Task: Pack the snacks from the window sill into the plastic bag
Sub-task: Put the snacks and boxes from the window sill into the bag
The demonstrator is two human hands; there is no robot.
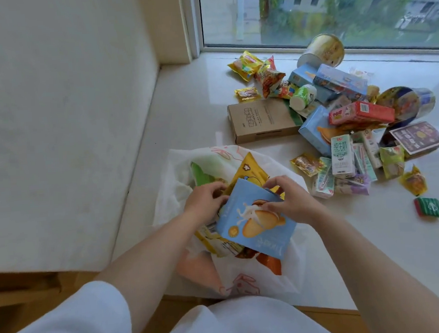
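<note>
While both hands grip the blue snack box [256,221] over the white plastic bag [179,195], the left hand [206,201] holds its left edge and the right hand [291,200] its right; the snack pile [339,111] lies far right.

"纯牛奶" on milk carton [342,156]

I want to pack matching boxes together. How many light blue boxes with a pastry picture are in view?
2. One blue box is held by both hands over the plastic bag; the other lies in the pile beside the brown carton. More may be buried.

Both hands on blue snack box [256,223]
</note>
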